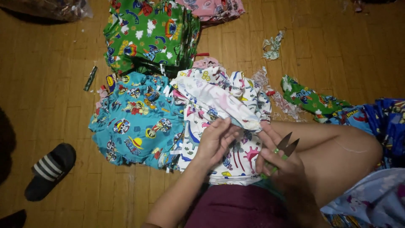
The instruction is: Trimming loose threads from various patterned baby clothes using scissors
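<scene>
We log: left hand (217,141) pinching the white garment (219,99), whose folded edge runs far-left to near-right, ending just left of the snips (287,145); right hand (280,162) closed round them, blades parted. Teal pile (135,120) left.

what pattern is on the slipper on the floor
Black slipper with white stripes across the strap, seen in the head view.

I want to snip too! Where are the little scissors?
In the head view, the small green thread snips are in the right hand, right of centre, blades pointing up beside the white printed cloth that the left hand holds.
</scene>
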